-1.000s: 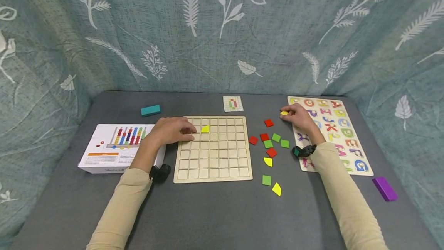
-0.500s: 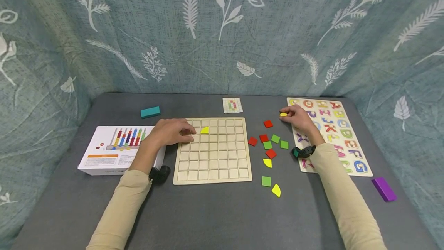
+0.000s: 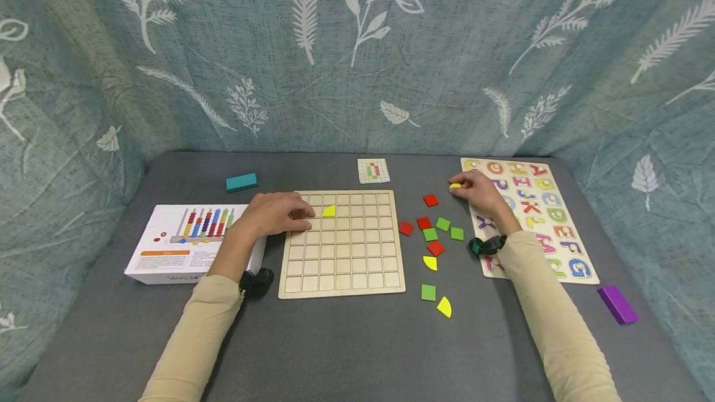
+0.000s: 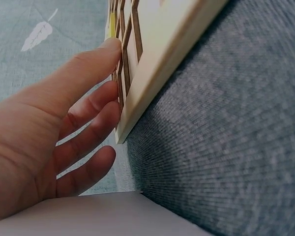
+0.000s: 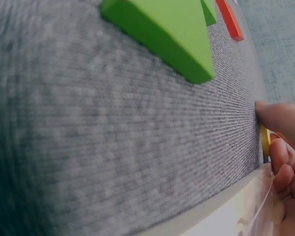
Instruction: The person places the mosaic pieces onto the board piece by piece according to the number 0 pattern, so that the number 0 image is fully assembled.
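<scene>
The wooden grid board [image 3: 342,265] lies on the table, with one yellow quarter-circle tile [image 3: 329,211] in a cell near its upper left. At the board's left edge is my left hand [image 3: 276,213], fingers loosely bent and fingertips right at the rim; the left wrist view has the thumb [image 4: 96,61] over the grid. My right hand [image 3: 480,192] pinches another yellow tile [image 3: 455,185] between thumb and fingers, close over the table beside the letter board. In the right wrist view only the edge of this held yellow tile [image 5: 265,140] shows.
Between the boards lie several red tiles [image 3: 436,248], green tiles [image 3: 428,292] and yellow quarter-circles [image 3: 444,306]. A small pattern card [image 3: 373,170] lies at the back. Around are an abacus box [image 3: 167,247], an alphabet board [image 3: 550,222], a teal block [image 3: 241,182] and a purple block [image 3: 617,304].
The head view has shifted very slightly. Both hands and the tiles keep their places.
</scene>
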{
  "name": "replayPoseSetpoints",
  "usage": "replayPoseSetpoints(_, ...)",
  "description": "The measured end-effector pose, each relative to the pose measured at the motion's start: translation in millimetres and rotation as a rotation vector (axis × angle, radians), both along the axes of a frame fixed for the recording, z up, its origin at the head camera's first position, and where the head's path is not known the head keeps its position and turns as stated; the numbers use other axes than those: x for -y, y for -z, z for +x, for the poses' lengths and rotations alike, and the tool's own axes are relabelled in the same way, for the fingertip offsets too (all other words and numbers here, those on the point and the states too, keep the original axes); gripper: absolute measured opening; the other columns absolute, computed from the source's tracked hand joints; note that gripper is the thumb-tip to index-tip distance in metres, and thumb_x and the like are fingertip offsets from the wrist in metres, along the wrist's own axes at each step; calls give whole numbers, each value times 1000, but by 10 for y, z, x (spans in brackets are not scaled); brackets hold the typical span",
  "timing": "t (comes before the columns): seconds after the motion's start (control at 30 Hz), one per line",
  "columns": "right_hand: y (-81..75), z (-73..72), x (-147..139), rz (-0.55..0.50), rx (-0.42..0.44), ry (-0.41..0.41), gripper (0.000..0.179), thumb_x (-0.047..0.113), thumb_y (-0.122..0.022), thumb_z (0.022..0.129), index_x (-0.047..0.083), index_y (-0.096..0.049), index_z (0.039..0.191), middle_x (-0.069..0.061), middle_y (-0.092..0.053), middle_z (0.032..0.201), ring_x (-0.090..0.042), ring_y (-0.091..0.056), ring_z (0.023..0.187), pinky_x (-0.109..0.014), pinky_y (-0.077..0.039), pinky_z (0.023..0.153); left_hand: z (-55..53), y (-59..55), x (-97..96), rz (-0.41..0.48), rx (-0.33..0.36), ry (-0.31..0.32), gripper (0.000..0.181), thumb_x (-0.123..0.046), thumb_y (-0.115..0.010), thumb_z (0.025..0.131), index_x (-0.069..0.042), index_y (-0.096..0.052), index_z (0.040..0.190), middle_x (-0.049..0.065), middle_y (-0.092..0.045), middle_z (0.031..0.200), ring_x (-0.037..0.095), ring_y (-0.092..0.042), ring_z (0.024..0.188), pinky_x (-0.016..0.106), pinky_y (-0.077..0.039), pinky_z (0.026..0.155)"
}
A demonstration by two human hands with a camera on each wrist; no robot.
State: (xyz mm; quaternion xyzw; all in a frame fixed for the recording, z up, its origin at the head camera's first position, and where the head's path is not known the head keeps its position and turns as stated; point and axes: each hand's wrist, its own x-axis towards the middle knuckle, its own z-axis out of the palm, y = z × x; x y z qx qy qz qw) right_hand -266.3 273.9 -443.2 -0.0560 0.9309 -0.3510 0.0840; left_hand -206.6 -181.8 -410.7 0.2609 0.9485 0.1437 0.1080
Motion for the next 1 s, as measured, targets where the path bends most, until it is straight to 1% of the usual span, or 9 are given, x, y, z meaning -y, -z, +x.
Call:
replayPoseSetpoints(0.37,-13,-1,-5,5,-8,1,31,15,-62,95,0,-65,122,-19,-54,117,-24,-47,91,-33,-38,80,-5,-22,-2,-2,2,5,25,-37,-70,88,-29,-73,112,-9,-67,98,9,-62,88,30,-42,71)
replayPoseSetpoints(0.47,-20,-3,-4,-5,8,7,30,16,-62,96,1,-65,122,-18,-55,118,-24,-47,92,-34,-38,81,-3,-14,10,3,6,11,25,-36,-70,88,-28,-73,112,-9,-67,99,9,-62,88,30,-42,70)
replayPoseSetpoints(0.6,-36,-10,-4,-31,45,16,30,19,-61,96,4,-66,122,-16,-55,123,-25,-46,94,-35,-37,82,5,-14,9,0,1,1,25,-36,-70,88,-30,-73,112,-10,-66,98,8,-62,87,30,-42,71)
replayPoseSetpoints(0.83,-27,-11,-10,-73,75,64,31,26,-63,95,7,-67,120,-15,-58,117,-25,-47,92,-34,-37,81,9,-3,5,-6,7,5,26,-37,-70,88,-30,-72,113,-10,-66,99,8,-62,88,30,-43,72)
replayPoseSetpoints(1.0,-11,-19,-25,-88,71,99,32,29,-61,96,9,-66,120,-14,-60,120,-25,-52,97,-34,-40,83,-2,-16,4,-9,2,6,25,-37,-70,88,-30,-72,112,-11,-66,98,8,-62,88,30,-43,71)
